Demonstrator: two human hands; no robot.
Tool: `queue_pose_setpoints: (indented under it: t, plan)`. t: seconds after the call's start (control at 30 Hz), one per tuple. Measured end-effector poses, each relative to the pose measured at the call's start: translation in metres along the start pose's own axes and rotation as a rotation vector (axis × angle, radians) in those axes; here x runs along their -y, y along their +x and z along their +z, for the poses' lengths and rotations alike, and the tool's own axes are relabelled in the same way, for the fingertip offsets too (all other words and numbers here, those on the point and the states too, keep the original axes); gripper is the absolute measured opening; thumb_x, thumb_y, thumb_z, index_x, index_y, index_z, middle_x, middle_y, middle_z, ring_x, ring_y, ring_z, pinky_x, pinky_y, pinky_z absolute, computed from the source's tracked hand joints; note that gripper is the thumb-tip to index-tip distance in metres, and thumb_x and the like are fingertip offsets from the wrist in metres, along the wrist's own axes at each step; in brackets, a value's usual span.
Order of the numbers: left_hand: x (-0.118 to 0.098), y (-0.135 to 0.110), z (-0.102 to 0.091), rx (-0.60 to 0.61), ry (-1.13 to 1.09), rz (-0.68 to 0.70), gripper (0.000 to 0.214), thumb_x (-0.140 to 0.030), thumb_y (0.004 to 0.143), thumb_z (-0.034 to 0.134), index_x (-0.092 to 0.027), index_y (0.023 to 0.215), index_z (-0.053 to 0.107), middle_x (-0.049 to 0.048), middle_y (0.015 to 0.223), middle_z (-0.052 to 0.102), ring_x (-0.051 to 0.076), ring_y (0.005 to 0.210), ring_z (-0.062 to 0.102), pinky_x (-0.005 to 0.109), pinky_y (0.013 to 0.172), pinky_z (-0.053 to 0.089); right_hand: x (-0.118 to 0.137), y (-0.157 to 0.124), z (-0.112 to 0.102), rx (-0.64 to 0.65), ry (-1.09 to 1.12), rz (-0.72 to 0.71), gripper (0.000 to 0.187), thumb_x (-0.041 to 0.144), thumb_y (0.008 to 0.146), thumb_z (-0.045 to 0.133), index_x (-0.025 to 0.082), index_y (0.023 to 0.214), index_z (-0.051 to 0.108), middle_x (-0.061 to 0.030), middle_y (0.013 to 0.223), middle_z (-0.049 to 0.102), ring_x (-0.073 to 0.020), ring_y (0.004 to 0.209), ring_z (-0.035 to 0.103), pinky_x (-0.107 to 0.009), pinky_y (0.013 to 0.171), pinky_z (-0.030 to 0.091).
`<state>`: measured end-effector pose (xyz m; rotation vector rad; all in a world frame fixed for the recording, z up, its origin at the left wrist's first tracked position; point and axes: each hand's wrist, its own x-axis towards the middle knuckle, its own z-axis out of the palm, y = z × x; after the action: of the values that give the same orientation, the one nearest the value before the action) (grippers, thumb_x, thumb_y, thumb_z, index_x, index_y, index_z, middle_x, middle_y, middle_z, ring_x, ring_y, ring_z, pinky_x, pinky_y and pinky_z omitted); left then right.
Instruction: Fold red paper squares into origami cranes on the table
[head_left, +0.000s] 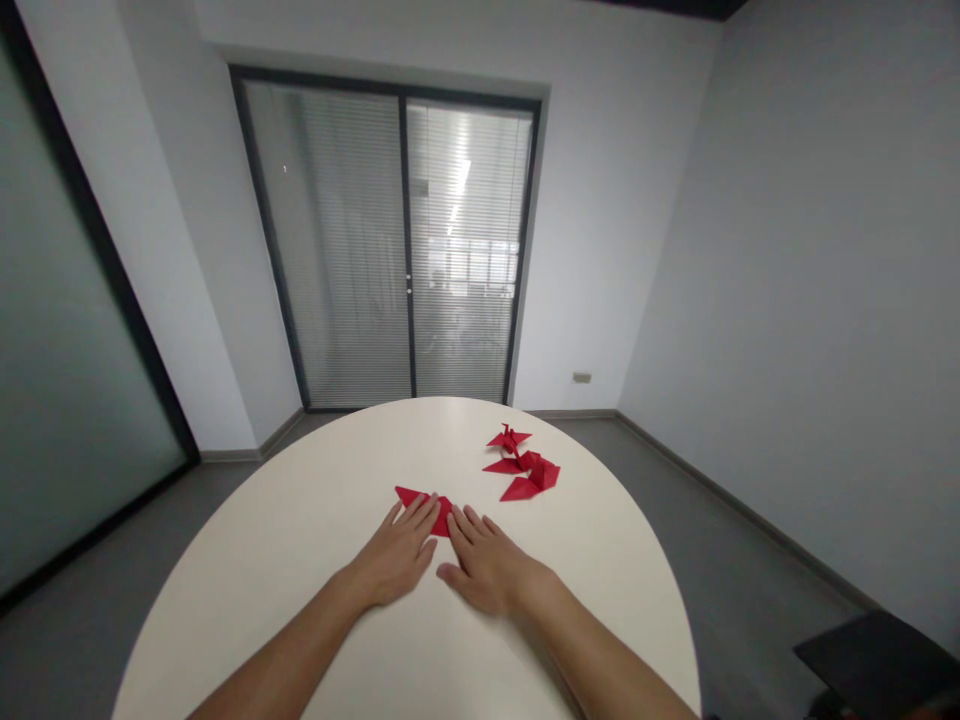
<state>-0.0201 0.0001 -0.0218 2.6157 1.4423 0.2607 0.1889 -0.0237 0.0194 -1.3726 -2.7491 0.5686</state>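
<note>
Far off to the left of both hands is a big cloudy glass panel (67,330) with a dark edge. Closer in, the pale round table (240,610) spreads out under the hands and arms. The left hand (403,550) is flat and open, palm down, with its fingers resting on a red folded paper (442,524) and not pinching it. The paper lies right under the fingertips of the two hands and pokes out a bit past them. Its long way goes side to side on a slant: the sharp tip sticks out past the left fingers, at the far side, and the other end comes down nearer to the person, between the hands. The left hand is the closer one, since it covers the middle. The right hand (486,565) is flat and open too, holding nothing, and its pointer finger seems to touch just the paper's right end. Past the right fingers, farther away and to the right, sit some red folded paper birds (538,475), close together. I can't tell if they are two or three. Way out right is a flat black thing (885,655).
</note>
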Motion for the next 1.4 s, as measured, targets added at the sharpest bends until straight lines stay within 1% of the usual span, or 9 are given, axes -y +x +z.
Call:
queue_pose_setpoints:
  t: [0.27,0.33,0.4,0.47,0.53,0.7,0.97,1.17,1.4]
  plan:
    - [-0.002,0.000,-0.003,0.009,-0.019,-0.021,0.058,-0.041,0.102,0.024,-0.017,0.154,0.027,0.0084,0.161,0.023,0.024,0.150,0.019,0.049,0.121,0.016,0.011,-0.018,-0.016,0.138,-0.064,0.206,0.080,0.053,0.097,0.035,0.004,0.155,0.010,-0.0162,0.162,0.006,-0.0343,0.150,0.001,-0.054,0.120,0.016]
    - [-0.001,0.001,-0.003,0.008,-0.034,-0.011,0.057,-0.041,0.102,0.026,-0.019,0.154,0.027,0.0079,0.161,0.023,0.023,0.150,0.019,0.048,0.121,0.016,0.014,-0.019,-0.020,0.096,-0.106,0.191,0.078,0.050,0.096,0.038,0.002,0.154,0.020,-0.0203,0.161,0.016,-0.0376,0.149,0.011,-0.054,0.117,0.024]
    - [0.001,0.001,-0.003,0.000,-0.062,0.013,0.056,-0.040,0.102,0.028,-0.019,0.154,0.029,0.0079,0.161,0.025,0.023,0.150,0.020,0.048,0.121,0.016,0.016,-0.017,-0.024,-0.015,-0.167,0.151,0.065,0.045,0.095,0.043,0.002,0.144,0.045,-0.0242,0.151,0.040,-0.0394,0.142,0.032,-0.052,0.110,0.034]
    - [0.003,0.002,-0.004,-0.020,-0.103,0.058,0.054,-0.040,0.103,0.028,-0.021,0.153,0.032,0.0079,0.160,0.029,0.023,0.149,0.023,0.049,0.121,0.017,0.017,-0.012,-0.028,-0.143,-0.225,0.114,0.046,0.037,0.095,0.045,0.005,0.120,0.067,-0.0239,0.125,0.064,-0.0371,0.123,0.054,-0.046,0.100,0.043]
    - [0.004,0.003,-0.005,-0.049,-0.151,0.115,0.050,-0.040,0.103,0.028,-0.023,0.150,0.038,0.0072,0.157,0.035,0.023,0.147,0.028,0.050,0.121,0.017,0.014,-0.006,-0.031,-0.219,-0.258,0.098,0.037,0.032,0.094,0.046,0.008,0.101,0.073,-0.0220,0.102,0.072,-0.0339,0.103,0.063,-0.042,0.089,0.048]
    - [0.002,0.003,-0.010,-0.072,-0.242,0.192,0.043,-0.032,0.103,0.031,-0.029,0.144,0.046,0.0038,0.151,0.047,0.021,0.142,0.039,0.050,0.121,0.021,-0.007,0.008,-0.026,-0.336,-0.077,0.021,0.026,0.026,0.091,0.052,0.014,0.106,0.069,-0.0162,0.105,0.071,-0.0291,0.098,0.065,-0.036,0.083,0.049]
    - [-0.009,0.001,-0.018,-0.168,-0.347,0.155,0.046,-0.030,0.096,0.050,-0.026,0.142,0.045,0.0088,0.141,0.056,0.024,0.128,0.052,0.041,0.112,0.037,-0.033,0.018,-0.011,-0.378,0.218,-0.179,0.047,0.019,0.085,0.056,0.018,0.131,0.056,-0.0108,0.122,0.067,-0.0241,0.108,0.062,-0.034,0.095,0.047]
    - [-0.020,0.005,-0.018,-0.188,-0.423,0.037,0.030,-0.037,0.100,0.039,-0.021,0.111,0.062,0.0076,0.112,0.069,0.021,0.101,0.062,0.033,0.093,0.048,-0.041,0.017,-0.016,-0.346,0.257,-0.216,0.052,0.012,0.082,0.052,0.019,0.133,0.059,-0.0092,0.127,0.066,-0.0233,0.112,0.061,-0.034,0.099,0.046]
    - [-0.019,0.005,-0.018,-0.168,-0.460,0.022,0.029,-0.035,0.098,0.041,-0.023,0.112,0.063,0.0070,0.115,0.069,0.021,0.104,0.063,0.032,0.094,0.047,-0.051,0.013,-0.019,-0.269,0.404,-0.188,0.050,0.007,0.079,0.048,0.021,0.123,0.067,-0.0053,0.116,0.071,-0.0191,0.096,0.066,-0.029,0.087,0.051]
